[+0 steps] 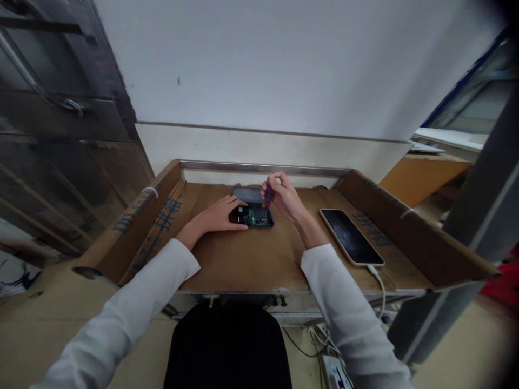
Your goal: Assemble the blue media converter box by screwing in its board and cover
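A small dark case (271,220) with a green circuit board (256,218) inside lies on the brown cardboard. My left hand (219,215) holds the case at its left end, thumb along the near edge and fingers at the far side. In my right hand (287,199) is a screwdriver (268,195) with a dark reddish-purple handle, held upright in closed fingers. Its shaft points down at the right part of the board; whether the tip touches a screw is too small to tell. Just behind the case sits a flat dark grey piece (247,192).
Cardboard (251,265) covers the bench, with raised flaps at left and right. A phone (352,236) with a white cable (379,281) lies to the right. A white wall (263,70) rises behind, and a power strip (335,373) with cords is on the floor.
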The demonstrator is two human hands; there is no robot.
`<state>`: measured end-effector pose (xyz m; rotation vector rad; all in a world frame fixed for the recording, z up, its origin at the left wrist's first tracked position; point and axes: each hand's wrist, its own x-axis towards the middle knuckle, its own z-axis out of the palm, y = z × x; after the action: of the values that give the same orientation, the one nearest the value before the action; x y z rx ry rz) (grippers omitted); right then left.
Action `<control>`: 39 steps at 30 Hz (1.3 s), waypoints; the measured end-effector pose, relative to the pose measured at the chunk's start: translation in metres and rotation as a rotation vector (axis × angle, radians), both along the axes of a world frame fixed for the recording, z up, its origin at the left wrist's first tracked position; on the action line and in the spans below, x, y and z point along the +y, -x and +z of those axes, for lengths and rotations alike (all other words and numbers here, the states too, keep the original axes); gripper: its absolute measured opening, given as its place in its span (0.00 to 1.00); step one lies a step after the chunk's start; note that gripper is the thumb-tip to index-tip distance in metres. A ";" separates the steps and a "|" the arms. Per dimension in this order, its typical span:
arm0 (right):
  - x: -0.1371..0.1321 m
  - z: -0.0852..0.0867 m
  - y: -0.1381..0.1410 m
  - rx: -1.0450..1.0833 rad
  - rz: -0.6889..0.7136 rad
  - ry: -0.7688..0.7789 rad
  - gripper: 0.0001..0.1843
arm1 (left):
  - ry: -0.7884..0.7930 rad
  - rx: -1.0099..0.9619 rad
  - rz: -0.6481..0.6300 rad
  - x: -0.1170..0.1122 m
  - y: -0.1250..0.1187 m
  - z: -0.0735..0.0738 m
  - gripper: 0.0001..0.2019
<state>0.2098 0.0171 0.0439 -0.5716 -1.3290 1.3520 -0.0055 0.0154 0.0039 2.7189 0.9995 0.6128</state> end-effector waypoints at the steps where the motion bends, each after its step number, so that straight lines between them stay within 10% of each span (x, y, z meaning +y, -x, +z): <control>1: 0.001 0.000 -0.001 -0.013 -0.014 -0.009 0.19 | -0.003 0.003 -0.001 0.000 0.000 0.000 0.31; 28: -0.002 0.004 -0.003 -0.011 0.129 0.027 0.17 | 0.010 0.025 0.064 0.005 0.002 -0.007 0.36; 39: 0.000 0.000 -0.006 -0.463 -0.419 -0.391 0.19 | -0.055 0.015 0.035 0.001 -0.001 -0.003 0.31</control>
<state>0.2157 0.0167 0.0440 -0.8638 -1.6757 0.6122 -0.0048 0.0167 0.0007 2.7628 1.0505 0.6355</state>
